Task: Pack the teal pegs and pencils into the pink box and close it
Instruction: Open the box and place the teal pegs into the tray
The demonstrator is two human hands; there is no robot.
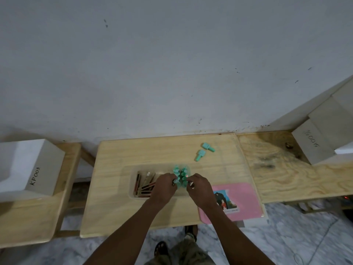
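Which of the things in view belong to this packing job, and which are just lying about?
Job:
- cluster of teal plastic pegs, held between both hands
- two loose teal pegs
- dark pencils in clear tray
- flat pink lid

Lying about:
- white box marked KP003
- white boxes, right

We faced a scuffed grey wall (172, 64); marbled floor (286, 236) lay at six o'clock (beneath wooden benches (286, 169)).

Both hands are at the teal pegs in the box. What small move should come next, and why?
Probably the right hand should reach for the two loose teal plastic pegs lying on the wooden table beyond the clear box, since they are not packed yet.
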